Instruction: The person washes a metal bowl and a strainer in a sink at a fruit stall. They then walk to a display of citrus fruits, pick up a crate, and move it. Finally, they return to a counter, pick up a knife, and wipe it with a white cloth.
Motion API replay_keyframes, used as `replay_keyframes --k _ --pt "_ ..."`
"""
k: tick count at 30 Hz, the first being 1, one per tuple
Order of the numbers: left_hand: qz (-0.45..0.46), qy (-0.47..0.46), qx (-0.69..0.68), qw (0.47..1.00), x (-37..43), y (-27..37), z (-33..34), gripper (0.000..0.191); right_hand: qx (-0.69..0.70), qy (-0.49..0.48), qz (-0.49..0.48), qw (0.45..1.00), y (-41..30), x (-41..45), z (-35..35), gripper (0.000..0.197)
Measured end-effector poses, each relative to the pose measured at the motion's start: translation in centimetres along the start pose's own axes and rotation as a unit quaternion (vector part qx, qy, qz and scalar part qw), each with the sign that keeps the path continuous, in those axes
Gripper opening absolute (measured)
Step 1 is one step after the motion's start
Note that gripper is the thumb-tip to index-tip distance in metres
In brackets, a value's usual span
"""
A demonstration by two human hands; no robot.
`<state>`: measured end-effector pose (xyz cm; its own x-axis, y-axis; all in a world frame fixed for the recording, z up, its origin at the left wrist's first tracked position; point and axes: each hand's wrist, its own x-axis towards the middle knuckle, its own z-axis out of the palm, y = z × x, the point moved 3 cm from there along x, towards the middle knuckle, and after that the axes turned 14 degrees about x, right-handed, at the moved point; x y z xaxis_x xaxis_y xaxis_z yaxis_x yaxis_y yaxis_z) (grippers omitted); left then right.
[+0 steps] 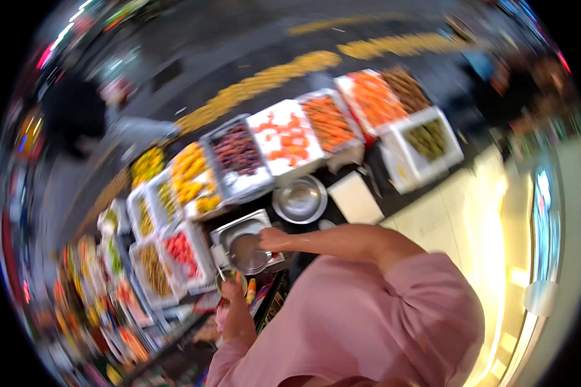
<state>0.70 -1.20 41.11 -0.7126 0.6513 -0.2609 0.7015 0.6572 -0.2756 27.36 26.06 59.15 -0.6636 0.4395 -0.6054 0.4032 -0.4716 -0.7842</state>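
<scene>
My right hand [274,240] is closed at the rim of a round metal pan or bowl [250,253] that holds brownish liquid. This vessel lies over a rectangular steel basin [244,225]. My left hand [232,289] is lower left, at a round container [243,281] with a thin pale handle or stick rising by the fingers; blur hides what the fingers hold. A wide steel bowl [299,199] stands above my right hand, and a pale rectangular board or lid [356,197] lies to its right.
White foam boxes of yellow fruit [189,171], pink-red pieces [180,251], orange carrot-like produce [327,124] and green produce [428,140] line the stall, with a crate of dark red produce [239,150]. A blurred person [75,113] is at upper left. A tiled floor lies at right.
</scene>
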Motion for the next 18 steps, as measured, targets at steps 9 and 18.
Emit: replay_keyframes --k 9,18 --pt "0.327 -0.057 0.191 0.924 0.5 4.7 3.0 0.042 0.136 0.053 0.003 0.989 1.2 -9.1 -9.4 0.026" --pt "0.371 -0.065 -0.162 0.912 -6.0 25.0 -13.5 0.038 0.259 0.201 -0.024 0.944 5.6 -17.0 -21.3 0.026"
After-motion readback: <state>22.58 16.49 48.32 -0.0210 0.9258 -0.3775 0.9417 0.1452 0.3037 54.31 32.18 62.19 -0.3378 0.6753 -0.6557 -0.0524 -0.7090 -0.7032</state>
